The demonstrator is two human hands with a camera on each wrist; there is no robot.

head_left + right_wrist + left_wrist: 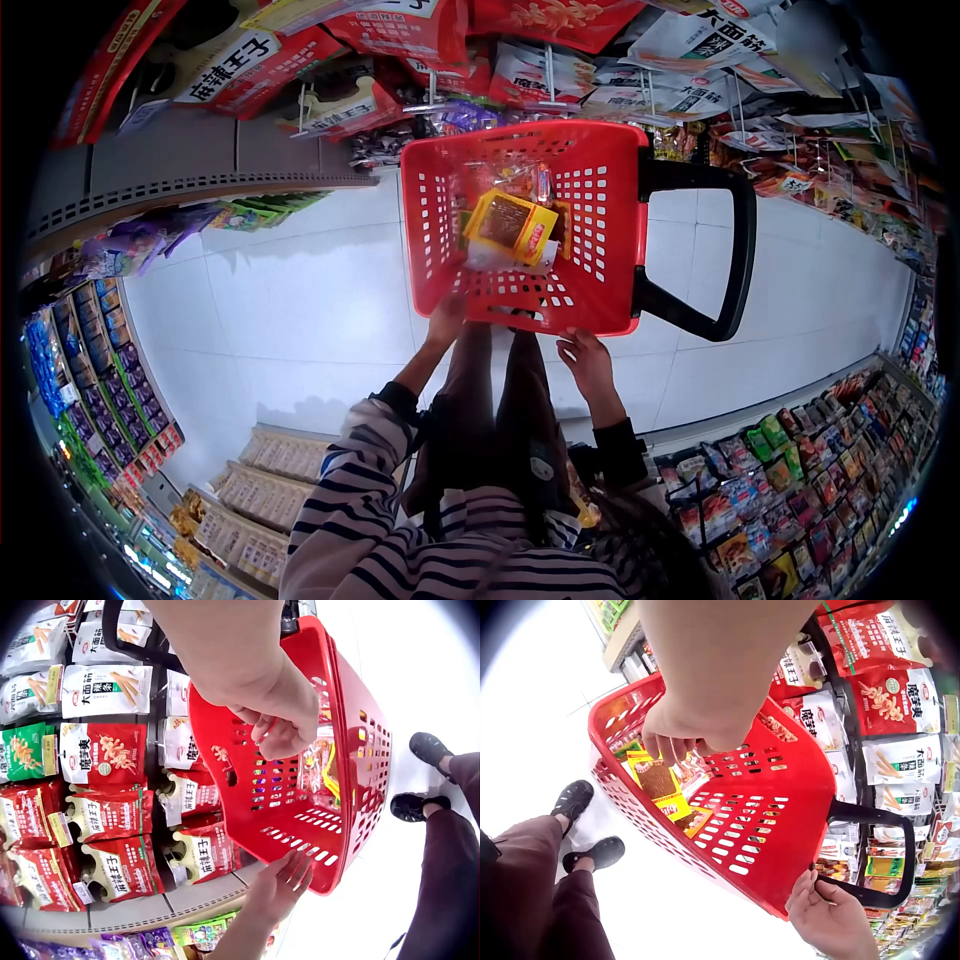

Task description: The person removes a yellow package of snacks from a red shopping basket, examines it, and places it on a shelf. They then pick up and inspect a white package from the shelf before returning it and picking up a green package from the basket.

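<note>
A red plastic shopping basket (622,230) with slotted walls is in front of me, tilted in the wrist views. Inside lie a yellow snack packet (512,222) with a brown window and several other packets. My left hand (447,322) is at the basket's near left corner; in the right wrist view its fingers (292,871) are nearly straight against the rim. At the near right corner is my right hand (590,368), its fingers (804,889) loosely bent with their tips right at the rim. The black handle (742,255) sticks out to the right, untouched.
Hanging snack bags (545,75) fill the rack just beyond the basket. A grey shelf (200,190) stands at the left, and shelves of packets (790,480) are behind on the right. My shoes (574,806) stand on the pale tiled floor (290,300).
</note>
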